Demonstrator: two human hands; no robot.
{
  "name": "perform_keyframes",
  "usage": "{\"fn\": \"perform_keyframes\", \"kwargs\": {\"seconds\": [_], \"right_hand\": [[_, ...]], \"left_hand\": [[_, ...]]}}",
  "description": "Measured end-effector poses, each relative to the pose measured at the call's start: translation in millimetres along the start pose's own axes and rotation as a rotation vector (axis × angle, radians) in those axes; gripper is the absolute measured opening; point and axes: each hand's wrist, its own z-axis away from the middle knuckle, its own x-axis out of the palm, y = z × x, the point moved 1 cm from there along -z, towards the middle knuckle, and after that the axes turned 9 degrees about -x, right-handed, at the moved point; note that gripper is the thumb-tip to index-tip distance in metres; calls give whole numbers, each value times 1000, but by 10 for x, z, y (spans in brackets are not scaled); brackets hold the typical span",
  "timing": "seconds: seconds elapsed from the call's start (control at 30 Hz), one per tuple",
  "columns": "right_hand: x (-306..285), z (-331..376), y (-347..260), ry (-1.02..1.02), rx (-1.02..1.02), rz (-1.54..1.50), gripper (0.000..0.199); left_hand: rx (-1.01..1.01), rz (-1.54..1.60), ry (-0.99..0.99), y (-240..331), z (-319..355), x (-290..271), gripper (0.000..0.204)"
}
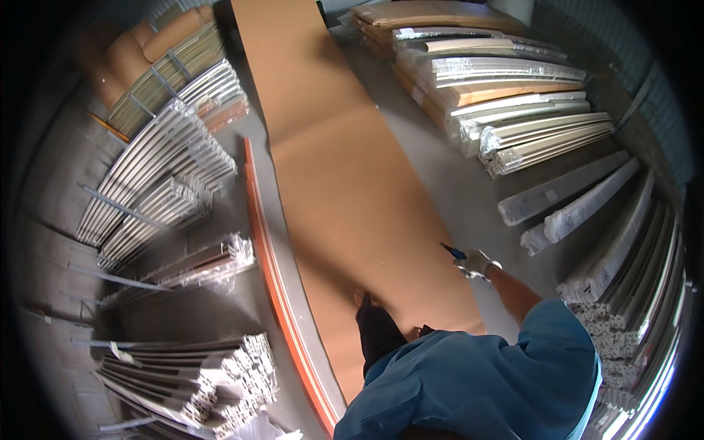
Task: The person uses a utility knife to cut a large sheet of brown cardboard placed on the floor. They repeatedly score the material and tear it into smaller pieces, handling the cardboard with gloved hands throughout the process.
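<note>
The board [345, 169] looked like matt brown fibreboard, smooth. The right hand [478, 264] wore a pale cloth glove and gripped a blue plastic-looking tool [453, 251]. The profiles [158, 165] were shiny metal, some in glossy plastic wrap. The floor [440, 158] was dull grey concrete.

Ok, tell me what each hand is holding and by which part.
The gloved right hand grips a small blue-tipped tool by its rear end; its kind cannot be told. The left hand is out of view.
</note>
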Motion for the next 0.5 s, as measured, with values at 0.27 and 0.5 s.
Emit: {"fn": "perform_keyframes", "kwargs": {"seconds": [0.27, 0.5], "right_hand": [[44, -1120, -1106, 20, 103, -169, 22], [302, -1200, -727, 113, 542, -207, 22]], "left_hand": [[24, -32, 61, 2784, -600, -588, 32], [306, 73, 78, 6615, -1197, -776, 47]]}}
